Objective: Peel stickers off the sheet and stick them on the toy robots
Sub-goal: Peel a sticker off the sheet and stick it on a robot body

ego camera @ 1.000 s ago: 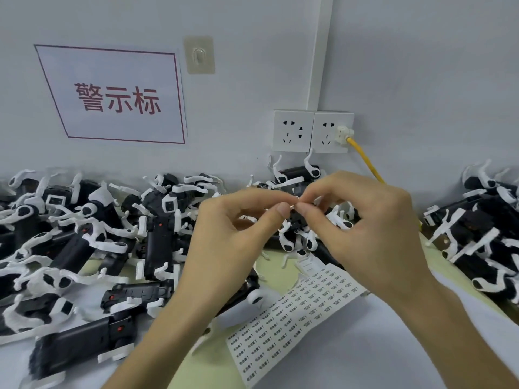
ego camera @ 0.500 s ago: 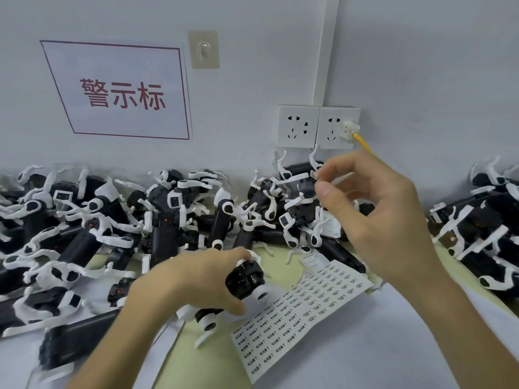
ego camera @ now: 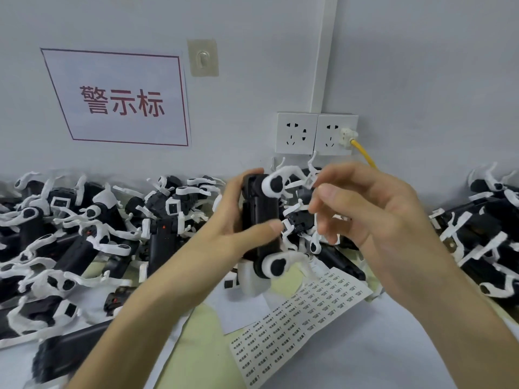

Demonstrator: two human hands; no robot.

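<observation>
While the sticker sheet [ego camera: 303, 313] lies flat on the table [ego camera: 202, 341], the left hand [ego camera: 222, 231] grips one toy robot [ego camera: 261, 220] beyond it; the right hand [ego camera: 376, 220], fingers curled, hovers just beside, whether pinching something I cannot tell.

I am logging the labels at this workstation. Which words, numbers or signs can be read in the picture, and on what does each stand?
"警示标": red characters on the white sign with a red border, stuck on the wall.
On the sticker sheet on the table: rows of small printed labels, too small and blurred to read.
On the toy robot held in the left hand: nothing readable.
On the wall sockets: no text visible.
</observation>
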